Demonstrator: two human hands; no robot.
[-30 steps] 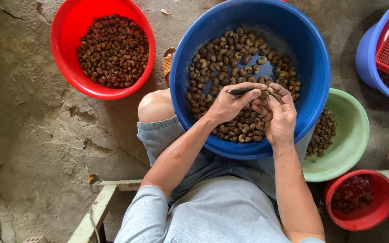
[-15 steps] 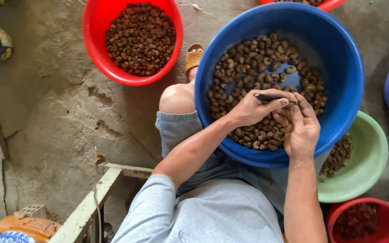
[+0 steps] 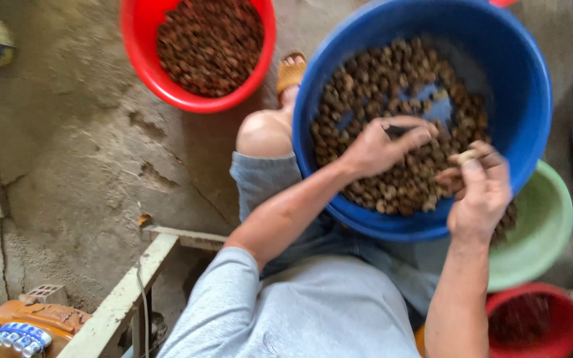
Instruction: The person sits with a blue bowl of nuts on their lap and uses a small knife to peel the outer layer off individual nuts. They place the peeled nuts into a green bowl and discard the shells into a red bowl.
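**Desk:** Head view, looking down — what is in hand?

**Photographer:** A seated person works over a large blue basin [image 3: 532, 99] resting on the lap, part-filled with brown nuts [image 3: 392, 79]. The left hand [image 3: 379, 146] is curled over the heap, fingers closed around a slim dark tool [image 3: 396, 130] that barely shows; the frame is blurred, so I cannot tell what kind. The right hand [image 3: 479, 195] is drawn up over the basin's near side, thumb and fingertips pinching one pale nut kernel [image 3: 465, 156].

**Desk:** And around them?

**Photographer:** A red basin [image 3: 134, 53] of darker nuts stands on the cracked concrete floor [image 3: 67, 166] beyond the knee. A green bowl [image 3: 545, 232] sits just beside the blue basin on the right, partly tucked under it, with a smaller red bowl [image 3: 538, 318] near it.

**Desk:** Which step?

**Photographer:** By my reading, one piece is freshly worked free and lifted clear of the pile, the hands apart. The next move seems to call for carrying that piece to a separate bowl without dropping it back among the rest, while the tool hand stays steady over the heap.
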